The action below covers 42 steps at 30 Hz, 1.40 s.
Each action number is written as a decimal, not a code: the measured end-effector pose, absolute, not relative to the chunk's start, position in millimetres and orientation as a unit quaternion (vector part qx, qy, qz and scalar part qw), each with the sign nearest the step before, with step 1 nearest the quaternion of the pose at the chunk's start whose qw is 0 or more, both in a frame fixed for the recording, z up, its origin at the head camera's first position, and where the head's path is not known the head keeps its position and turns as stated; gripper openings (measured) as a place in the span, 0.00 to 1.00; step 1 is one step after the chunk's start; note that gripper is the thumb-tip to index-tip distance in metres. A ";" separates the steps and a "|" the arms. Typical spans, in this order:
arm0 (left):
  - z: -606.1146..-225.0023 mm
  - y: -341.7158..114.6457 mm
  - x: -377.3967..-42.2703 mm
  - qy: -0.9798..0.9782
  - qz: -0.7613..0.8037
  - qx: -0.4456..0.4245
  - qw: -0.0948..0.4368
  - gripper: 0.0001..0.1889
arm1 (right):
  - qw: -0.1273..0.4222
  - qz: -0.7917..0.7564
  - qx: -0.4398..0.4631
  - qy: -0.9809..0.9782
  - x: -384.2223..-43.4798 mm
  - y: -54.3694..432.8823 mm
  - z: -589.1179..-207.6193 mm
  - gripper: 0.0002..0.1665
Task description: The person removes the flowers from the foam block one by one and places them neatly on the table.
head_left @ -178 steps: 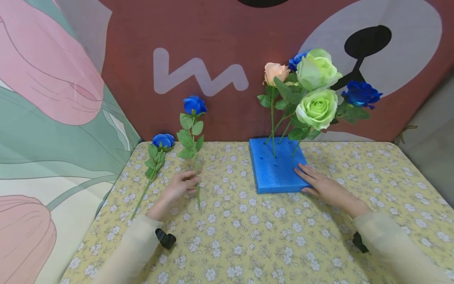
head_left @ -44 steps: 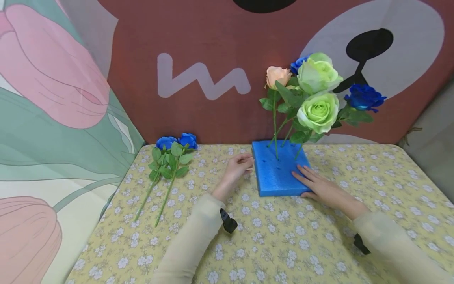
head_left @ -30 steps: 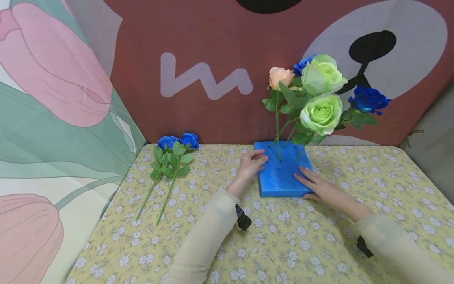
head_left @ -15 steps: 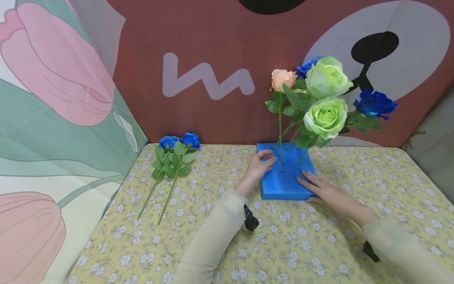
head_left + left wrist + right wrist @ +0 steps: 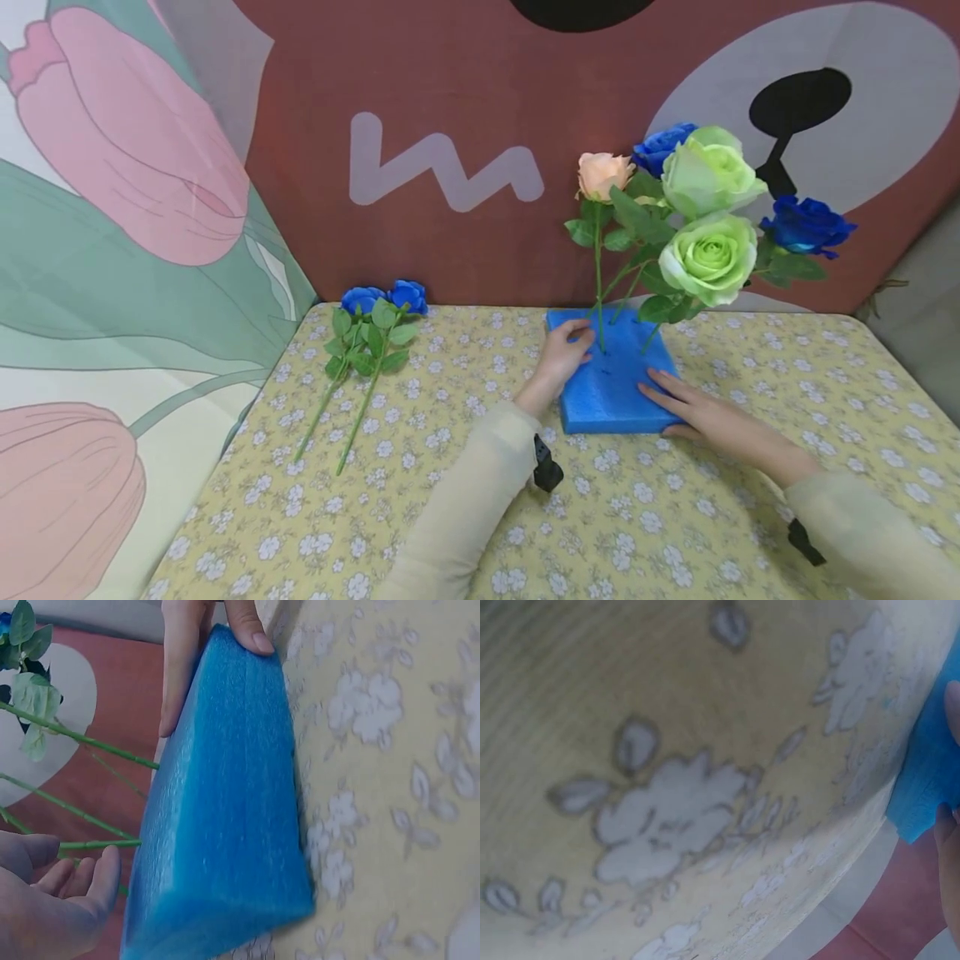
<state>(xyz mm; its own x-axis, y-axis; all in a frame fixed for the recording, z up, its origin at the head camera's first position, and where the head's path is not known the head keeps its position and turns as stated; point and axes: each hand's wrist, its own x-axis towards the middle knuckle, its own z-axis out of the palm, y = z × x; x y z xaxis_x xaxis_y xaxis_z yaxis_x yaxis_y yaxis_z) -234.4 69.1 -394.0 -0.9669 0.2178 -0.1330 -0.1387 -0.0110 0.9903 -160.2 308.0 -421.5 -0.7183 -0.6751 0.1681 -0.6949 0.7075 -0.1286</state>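
Note:
In the head view, a blue foam block [image 5: 615,408] lies on the table with several artificial roses standing in it. Thin green stems hold up a peach rose [image 5: 603,176], two light green roses [image 5: 709,257] and two blue roses [image 5: 808,225]. My left hand [image 5: 564,357] is over the block's left edge, fingers loosely bent beside the peach rose's stem [image 5: 600,308]; the left wrist view shows no stem plainly pinched. My right hand [image 5: 708,417] rests on the block's right front edge, fingers extended on top, thumb [image 5: 251,630] against the side.
Two blue roses [image 5: 408,297] lie side by side at the table's left, stems toward me. Flower-print cloth covers the table [image 5: 465,417]. Just behind its back edge rises a brown printed wall [image 5: 450,250].
A blue rose held by my left hand now lies beside the other one. That hand has moved right to the foam block. My right hand has stayed on the block.

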 end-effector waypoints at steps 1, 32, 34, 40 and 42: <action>-394.4 71.8 -234.6 0.689 0.713 0.025 0.124 0.20 | 0.055 0.091 0.371 -0.922 -160.0 308.5 -422.0 0.42; -409.2 81.6 -234.6 0.651 0.751 0.031 0.108 0.15 | 0.050 0.091 0.354 -0.930 -158.9 307.3 -425.0 0.44; -410.5 82.3 -235.0 0.645 0.758 0.027 0.098 0.14 | 0.049 0.092 0.353 -0.930 -158.7 307.1 -424.8 0.43; -414.1 83.5 -235.3 0.620 0.782 0.010 0.073 0.12 | 0.056 0.091 0.358 -0.928 -158.7 307.0 -425.2 0.43; -415.4 83.7 -235.6 0.611 0.789 0.005 0.069 0.11 | 0.059 0.088 0.359 -0.927 -159.0 307.1 -425.7 0.44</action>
<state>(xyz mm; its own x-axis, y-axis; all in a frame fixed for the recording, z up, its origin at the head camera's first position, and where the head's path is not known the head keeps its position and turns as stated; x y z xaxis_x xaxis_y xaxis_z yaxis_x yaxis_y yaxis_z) -235.6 83.7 -415.4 -0.9905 0.1140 -0.0769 -0.1029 -0.2438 0.9644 -159.0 307.1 -425.7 -0.7350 -0.6555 0.1736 -0.6765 0.7265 -0.1206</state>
